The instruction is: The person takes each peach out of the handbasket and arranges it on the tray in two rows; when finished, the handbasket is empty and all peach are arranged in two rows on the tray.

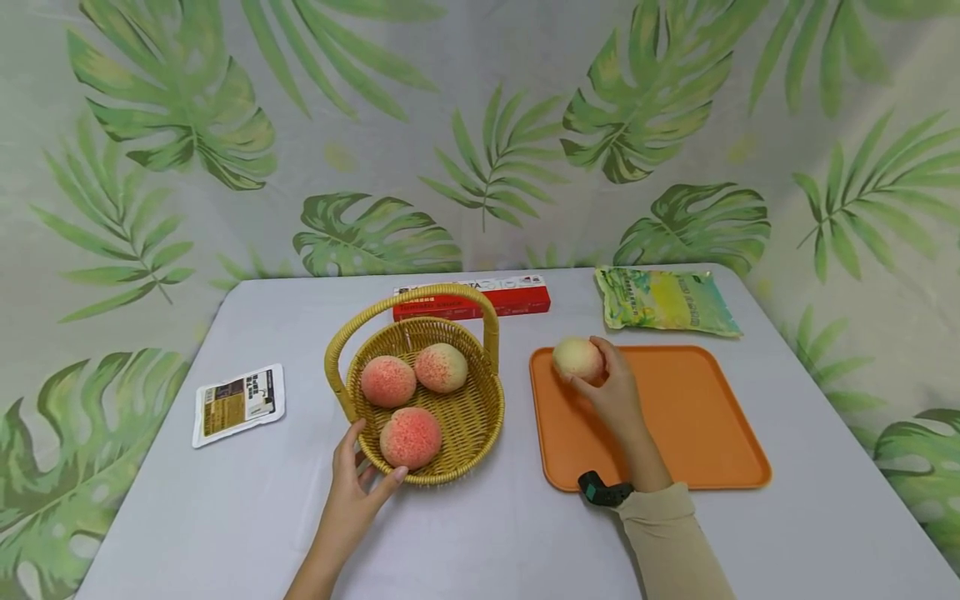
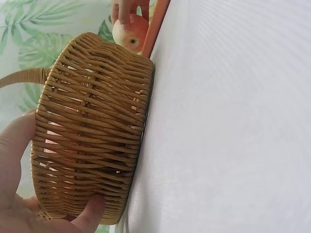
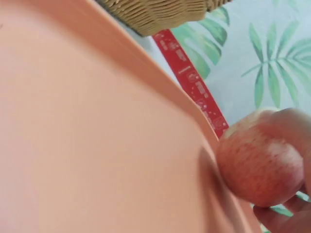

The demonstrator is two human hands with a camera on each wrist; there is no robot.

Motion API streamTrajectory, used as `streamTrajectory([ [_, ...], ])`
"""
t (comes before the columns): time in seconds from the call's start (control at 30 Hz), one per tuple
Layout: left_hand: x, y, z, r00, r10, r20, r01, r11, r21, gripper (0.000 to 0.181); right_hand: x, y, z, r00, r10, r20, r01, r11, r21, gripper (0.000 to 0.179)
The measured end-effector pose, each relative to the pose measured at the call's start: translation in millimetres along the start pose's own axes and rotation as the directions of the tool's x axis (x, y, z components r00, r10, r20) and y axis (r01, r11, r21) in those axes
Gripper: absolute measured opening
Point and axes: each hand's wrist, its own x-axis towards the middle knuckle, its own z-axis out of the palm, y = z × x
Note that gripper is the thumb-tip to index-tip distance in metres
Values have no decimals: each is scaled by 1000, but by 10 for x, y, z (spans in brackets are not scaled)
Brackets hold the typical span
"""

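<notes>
My right hand [image 1: 617,392] grips a pale, pink-blushed peach [image 1: 577,358] over the far left corner of the orange tray [image 1: 682,417]. In the right wrist view the peach [image 3: 260,162] shows its red side, close to the tray's rim; whether it touches the tray I cannot tell. My left hand [image 1: 356,483] holds the near left rim of a round wicker basket [image 1: 468,417], thumb and fingers spread along its edge and side. Inside the basket lie three peaches: one at left [image 1: 388,382], one at the back [image 1: 441,367] and one in front [image 1: 410,438].
Behind the basket lies a red and white tomato sauce box [image 1: 517,300]. A green and yellow packet [image 1: 667,300] rests beyond the tray. At the left is a flat white-edged pouch [image 1: 240,404]. Leaf-patterned cloth [image 1: 495,167] hangs behind the white table [image 1: 495,533].
</notes>
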Motion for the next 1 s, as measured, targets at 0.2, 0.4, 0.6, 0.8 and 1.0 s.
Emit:
streamTrajectory([
  [0.2, -7, 1, 0, 1000, -1, 3, 1, 1000, -7, 87, -16, 46, 11, 996, 54, 68, -57, 997, 44, 68],
  [0.4, -3, -4, 1, 1000, 2, 3, -2, 1000, -5, 87, -22, 48, 5, 979, 149, 138, -171, 971, 167, 69],
  [0.6, -6, 15, 5, 1000, 8, -1, -8, 1000, -6, 86, -25, 37, -14, 968, 173, 180, -206, 961, 184, 70],
  [0.8, -6, 11, 6, 1000, 4, -5, -4, 1000, -3, 86, -26, 20, -28, 963, 180, 202, -217, 960, 178, 74],
  [1.0, 4, -22, 7, 1000, 2, -5, -2, 1000, -3, 87, -22, 14, -32, 962, 181, 205, -212, 968, 137, 80],
])
